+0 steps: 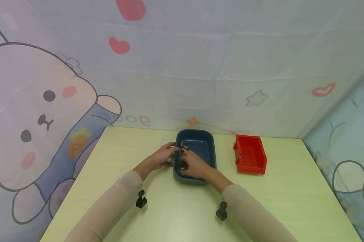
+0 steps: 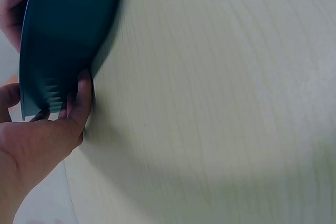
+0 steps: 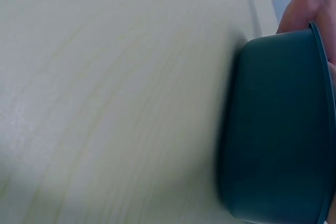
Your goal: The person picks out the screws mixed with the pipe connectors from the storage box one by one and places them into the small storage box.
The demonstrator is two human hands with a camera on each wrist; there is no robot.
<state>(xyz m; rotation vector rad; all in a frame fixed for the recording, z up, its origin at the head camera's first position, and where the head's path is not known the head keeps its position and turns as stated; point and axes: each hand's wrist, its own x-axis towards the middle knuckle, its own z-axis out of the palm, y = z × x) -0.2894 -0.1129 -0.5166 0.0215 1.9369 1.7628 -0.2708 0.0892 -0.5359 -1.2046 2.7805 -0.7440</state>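
Observation:
A dark blue-green plastic basin (image 1: 200,134) stands on the table. My left hand (image 1: 163,155) grips its left side, thumb at the rim and fingers against the outer wall (image 2: 73,40). By that thumb, at the inner left rim, is a small cluster of gold and dark blue pieces (image 1: 183,147), too small to identify. My right hand (image 1: 194,164) reaches into the left part of the basin, its fingers bent downward. Something small and dark shows by those fingers, but what they hold is hidden. In the right wrist view, the basin's wall (image 3: 278,124) covers most of this hand.
A red plastic bin (image 1: 250,153) stands to the right of the basin. The pale wooden table (image 1: 290,188) meets a printed cloth backdrop (image 1: 182,67) behind and at the sides. Black mounts (image 1: 141,200) hang beneath both sleeves.

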